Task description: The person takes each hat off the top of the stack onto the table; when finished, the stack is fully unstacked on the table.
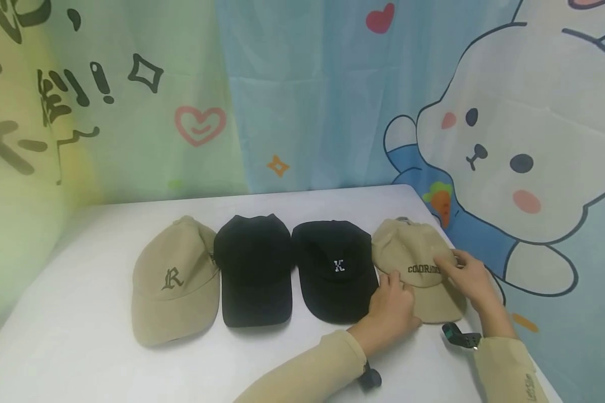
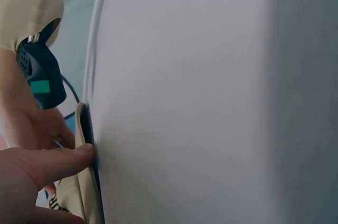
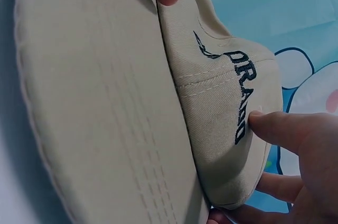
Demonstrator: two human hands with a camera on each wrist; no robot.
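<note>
The beige baseball cap [image 1: 408,249] with dark "COLORADO" lettering lies at the right end of a row of caps, its brim [image 1: 437,305] toward me. My left hand [image 1: 395,308] grips its left side, the thumb at the brim's edge in the left wrist view. On the other side, my right hand [image 1: 471,280] holds the crown. In the right wrist view the right thumb [image 3: 277,129] presses beside the last letters, with the other fingers bent round the crown's side, partly hidden. Just left of my left hand is the black cap [image 1: 335,246] with a white "K".
A plain black cap [image 1: 256,252] and a beige cap [image 1: 156,263] with a dark "R" complete the row on the white table [image 1: 106,369]. Behind hangs a printed curtain [image 1: 292,101]. The table's right edge runs close by the lettered cap and my right arm.
</note>
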